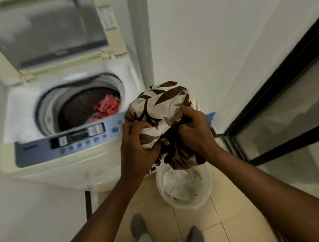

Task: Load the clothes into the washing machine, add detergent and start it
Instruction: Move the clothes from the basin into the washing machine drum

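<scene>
While the view looks down from head height, a top-loading washing machine (73, 143) fills the left half of the frame, slightly blurred. Its lid (41, 32) stands raised at the upper left, tilted back against the wall. Below the lid, the round drum opening (80, 108) is exposed, and a red garment (107, 108) lies inside it toward the right side of the drum. Along the machine's front edge runs a blue-grey control panel (70, 140) with a dark display and a row of round buttons.

Just right of the panel, near the middle of the frame, two bare forearms reach up from the lower edge. The left hand (135, 146) is closed around the lower left side of a bunched cream cloth with brown leaf print (161, 108). The right hand (193, 128) is closed on the right side of the same bundle, fingers dug into the folds. The cloth is held in the air, beside the machine's right front corner and above a white laundry basket (185, 190) that stands on the tiled floor (223, 219). Pale fabric lines the basket's inside.

At the bottom centre, two grey-clad feet (139, 227) stand on the tiles. At the right edge, a black-framed glass door (285, 105) runs diagonally.
</scene>
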